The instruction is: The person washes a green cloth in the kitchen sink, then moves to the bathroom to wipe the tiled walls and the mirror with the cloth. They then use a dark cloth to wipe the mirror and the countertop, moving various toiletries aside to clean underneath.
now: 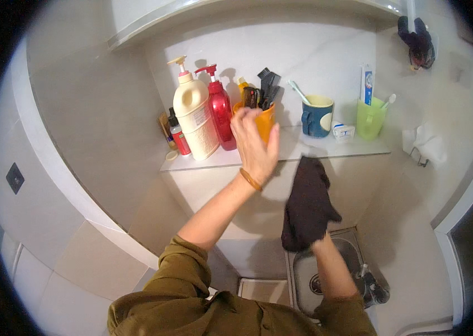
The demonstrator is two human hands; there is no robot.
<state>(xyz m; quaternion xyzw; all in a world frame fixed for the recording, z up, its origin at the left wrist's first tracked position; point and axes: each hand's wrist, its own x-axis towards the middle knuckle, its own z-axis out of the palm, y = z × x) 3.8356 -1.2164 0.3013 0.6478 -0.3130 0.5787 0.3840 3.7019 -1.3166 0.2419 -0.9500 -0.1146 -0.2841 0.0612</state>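
My left hand (255, 140), with an amber-coloured bangle on the wrist, reaches up in front of an orange cup (265, 122) that holds black combs (269, 86) and other items. Its fingers are apart; whether the fingertips touch the cup is not clear. A dark cloth (308, 206) covers my right hand (318, 241), so its fingers are hidden. The cloth lies before the shelf's front edge and above the sink. Left of the orange cup stand a red pump bottle (221, 113) and a cream pump bottle (195, 119).
On the shelf (291, 145) also stand a blue mug (317, 117) with a toothbrush, a small white box (343, 132) and a green cup (370, 119) with toothpaste. A steel sink (305, 277) with a tap (372, 290) is below. A white cloth (429, 145) hangs at right.
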